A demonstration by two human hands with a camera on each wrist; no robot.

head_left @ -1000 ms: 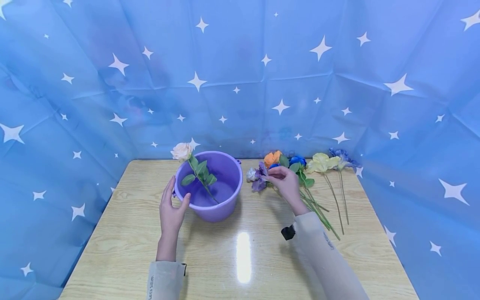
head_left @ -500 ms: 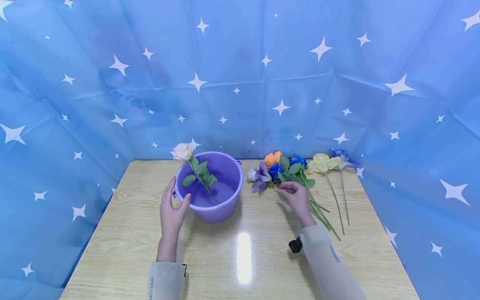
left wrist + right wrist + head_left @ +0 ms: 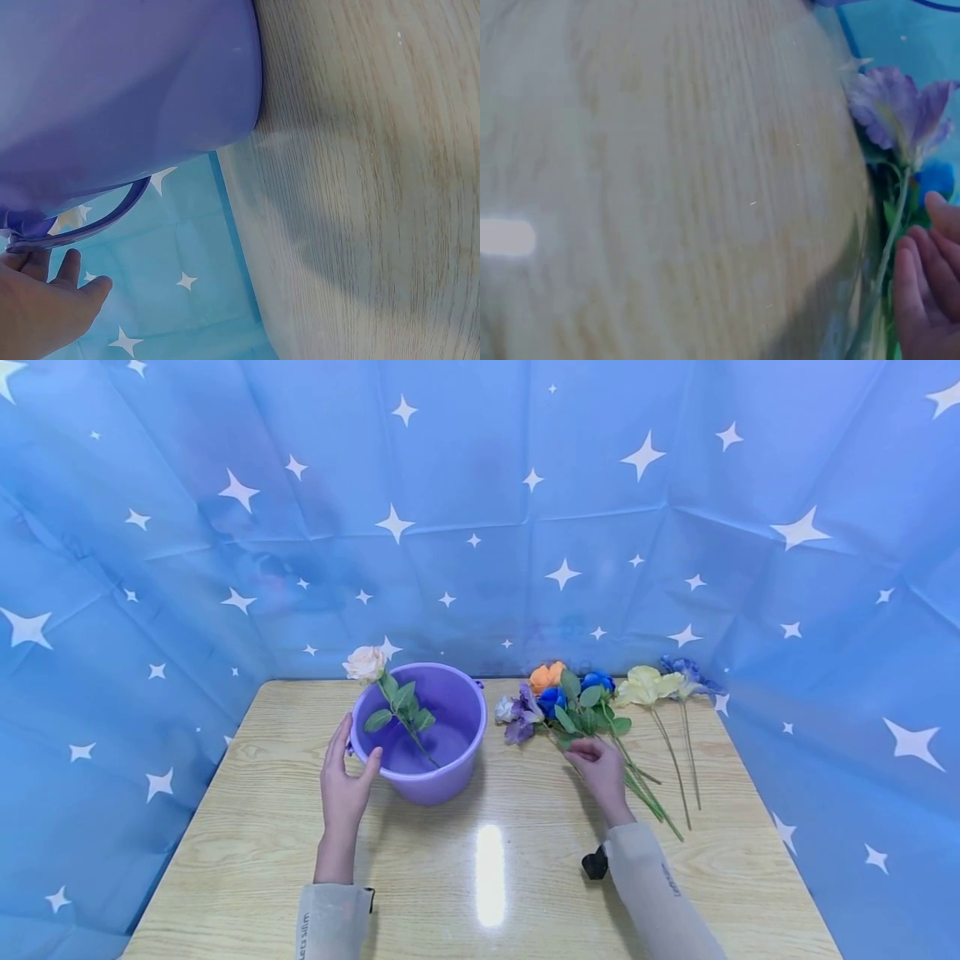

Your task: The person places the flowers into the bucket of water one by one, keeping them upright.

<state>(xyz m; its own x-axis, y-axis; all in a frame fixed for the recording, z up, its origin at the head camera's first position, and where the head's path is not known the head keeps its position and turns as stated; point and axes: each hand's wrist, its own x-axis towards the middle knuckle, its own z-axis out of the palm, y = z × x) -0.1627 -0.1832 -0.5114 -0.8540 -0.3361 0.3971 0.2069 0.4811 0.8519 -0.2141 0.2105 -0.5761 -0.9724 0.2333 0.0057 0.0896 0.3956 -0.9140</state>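
"What is the left hand [image 3: 347, 785] doing?"

"It rests at the near left of the purple bucket [image 3: 423, 787], thumb at the rim and the fingers loosely spread along the outside, not clenched. The left wrist view shows them close to the bucket's curved handle [image 3: 112, 214]."

"Is there anything in the bucket?"

"One cream rose [image 3: 365, 663]. It leans, its bloom outside the far left of the rim, its leafy stem slanting down inside."

"And the right hand [image 3: 600, 768]?"

"Over on the right side of the desk [image 3: 420, 885], at the stem of the purple flower [image 3: 521, 714]. The fingers are bent beside that stem, but I cannot tell whether they grasp it; the right wrist view shows the stem passing in front of them."

"Where does the purple flower lie?"

"To the right of the bucket, apart from it, at the left end of the loose flowers. A small whitish bloom [image 3: 504, 708] sits just left of it."

"What else is in that row?"

"An orange bloom [image 3: 547, 676] behind, two bright blue blooms, the nearer one [image 3: 551, 702] just beside the purple flower, then a pale yellow flower [image 3: 643, 686] and a violet-blue flower [image 3: 693, 675] farther right. Behind everything hangs a blue backdrop [image 3: 480, 485] with white stars."
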